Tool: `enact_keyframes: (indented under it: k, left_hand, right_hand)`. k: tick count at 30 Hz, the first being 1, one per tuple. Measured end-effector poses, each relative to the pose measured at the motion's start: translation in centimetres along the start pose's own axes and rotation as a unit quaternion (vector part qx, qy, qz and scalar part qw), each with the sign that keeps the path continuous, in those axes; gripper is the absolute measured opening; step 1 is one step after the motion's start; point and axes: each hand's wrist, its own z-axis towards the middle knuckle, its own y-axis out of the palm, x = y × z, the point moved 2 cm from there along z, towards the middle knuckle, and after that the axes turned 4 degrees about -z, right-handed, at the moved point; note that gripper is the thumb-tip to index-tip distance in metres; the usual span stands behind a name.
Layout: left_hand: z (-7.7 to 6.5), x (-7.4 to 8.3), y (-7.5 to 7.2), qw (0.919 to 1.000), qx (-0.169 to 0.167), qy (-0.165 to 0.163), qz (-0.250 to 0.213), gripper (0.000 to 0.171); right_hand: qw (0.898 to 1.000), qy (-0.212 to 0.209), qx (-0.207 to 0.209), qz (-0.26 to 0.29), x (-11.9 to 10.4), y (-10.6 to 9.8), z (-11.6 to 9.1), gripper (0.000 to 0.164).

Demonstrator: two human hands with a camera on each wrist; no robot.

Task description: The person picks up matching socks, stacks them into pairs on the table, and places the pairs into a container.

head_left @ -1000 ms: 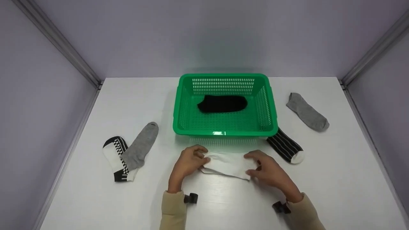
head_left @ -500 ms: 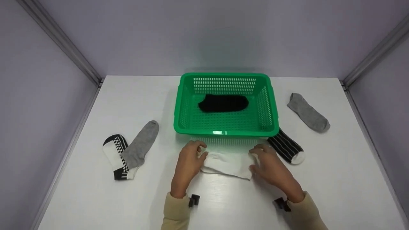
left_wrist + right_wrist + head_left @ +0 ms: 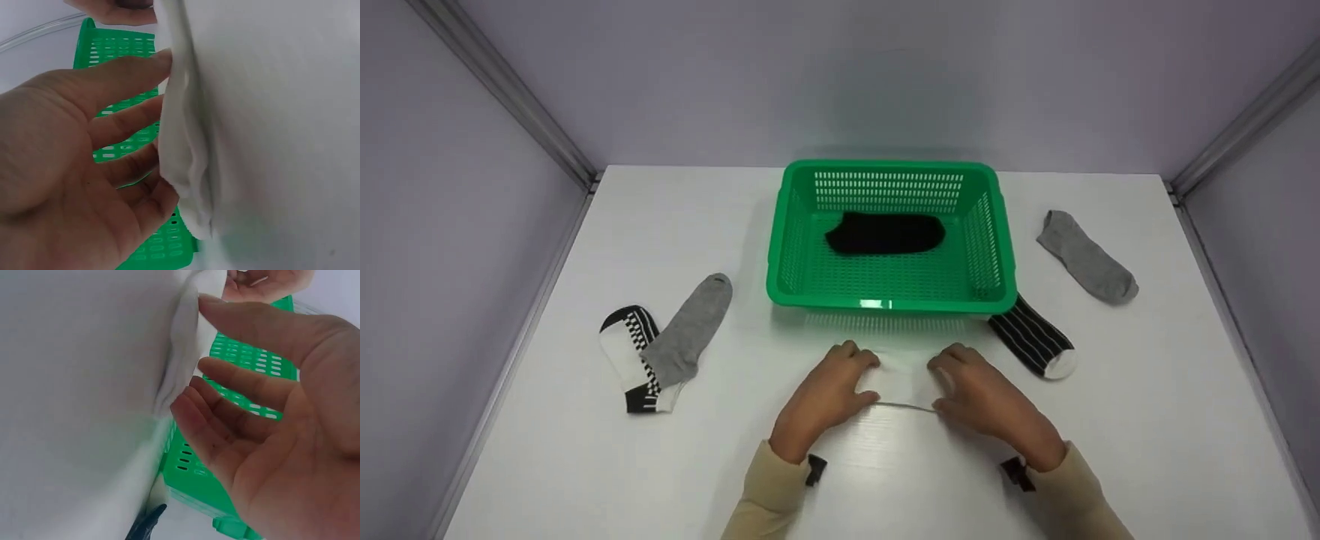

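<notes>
A white sock [image 3: 900,381], lying in layers, rests on the table in front of the green basket [image 3: 892,306]. At its left end my left hand [image 3: 826,394] touches it, thumb on the near edge and fingers at the far side. My right hand [image 3: 988,396] rests on the other end in the same way. Both wrist views show the fingertips against the sock's folded edge [image 3: 181,124], fingers only slightly bent and not wrapped round it. The hands hide both ends of the sock. A black sock [image 3: 885,233] lies flat inside the basket.
On the left, a grey sock [image 3: 690,330] overlaps a black-and-white checked sock [image 3: 622,356]. To the right lie another grey sock [image 3: 1087,259] and a black striped sock [image 3: 1031,336], partly under the basket's corner. Walls enclose the table's back and sides.
Both hands have moved inward along the white sock, the left one further, and its visible part has become shorter. The head view has shifted slightly. The other socks stay put.
</notes>
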Motion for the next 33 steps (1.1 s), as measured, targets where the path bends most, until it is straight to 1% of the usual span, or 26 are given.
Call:
enact_keyframes:
  k: [4,6,8,9,12,14,16,18,20,21,23,24,26,27,29,31,33]
  left_hand:
    - [-0.3,-0.1,-1.1,0.9997,0.010,0.015,0.019,0.046]
    - [-0.4,-0.6,-1.5,0.9992,0.015,0.020,0.032,0.049]
    - [-0.5,-1.2,-1.7,0.9988,0.009,0.026,0.040,0.049]
    - [-0.4,-1.4,-1.9,0.9988,0.005,0.024,0.041,0.047]
    - [-0.2,-2.0,-2.2,0.9996,-0.011,0.017,0.019,0.038]
    - [0.1,-2.2,-2.4,0.9998,-0.018,0.013,-0.003,0.032]
    - [0.3,-2.5,-2.5,0.9994,-0.024,0.014,-0.018,0.029]
    - [0.4,-2.7,-2.6,0.9991,-0.031,0.018,-0.025,0.026]
    - [0.7,-2.8,-2.7,0.9988,-0.029,0.027,-0.028,0.023]
    - [0.9,-2.8,-2.8,0.9986,-0.022,0.032,-0.036,0.021]
    - [1.2,-2.9,-3.2,0.9973,0.000,0.036,-0.064,0.021]
    - [1.4,-2.9,-3.5,0.9955,0.014,0.038,-0.086,0.021]
    - [1.6,-2.9,-4.1,0.9888,0.042,0.036,-0.139,0.021]
    - [1.7,-2.9,-4.4,0.9843,0.054,0.034,-0.164,0.022]
    - [1.9,-3.0,-4.9,0.9756,0.068,0.029,-0.207,0.023]
    - [2.0,-3.0,-5.0,0.9693,0.077,0.028,-0.232,0.025]
    - [2.1,-3.1,-4.8,0.9653,0.080,0.027,-0.247,0.026]
  right_hand:
    - [1.000,-0.025,0.004,0.011,0.5,-0.8,-0.5,0.055]
    - [0.999,-0.027,-0.008,0.017,0.8,-0.8,-0.7,0.062]
    - [0.999,-0.028,-0.021,0.014,1.1,-0.7,-0.8,0.067]
    - [0.999,-0.028,-0.025,0.011,1.1,-0.6,-0.7,0.066]
    - [0.999,-0.036,-0.018,-0.001,1.2,-0.4,-0.5,0.056]
    - [0.999,-0.050,-0.007,-0.011,1.2,-0.4,-0.4,0.044]
    - [0.998,-0.066,0.001,-0.021,1.3,-0.4,-0.3,0.032]
    - [0.996,-0.083,0.009,-0.028,1.4,-0.4,-0.4,0.022]
    - [0.994,-0.098,0.026,-0.032,1.4,-0.5,-0.4,0.014]
    - [0.994,-0.096,0.037,-0.027,1.5,-0.6,-0.4,0.012]
    - [0.995,-0.075,0.064,-0.001,1.5,-1.0,-0.5,0.009]
    - [0.995,-0.059,0.079,0.020,1.6,-1.2,-0.5,0.009]
    - [0.992,-0.023,0.106,0.072,1.6,-1.7,-0.6,0.009]
    - [0.988,-0.006,0.116,0.102,1.6,-2.0,-0.6,0.009]
    - [0.979,0.013,0.132,0.156,1.5,-2.4,-0.7,0.012]
    - [0.970,0.027,0.142,0.195,1.4,-2.6,-0.7,0.013]
    - [0.963,0.040,0.145,0.225,1.4,-2.7,-0.7,0.014]
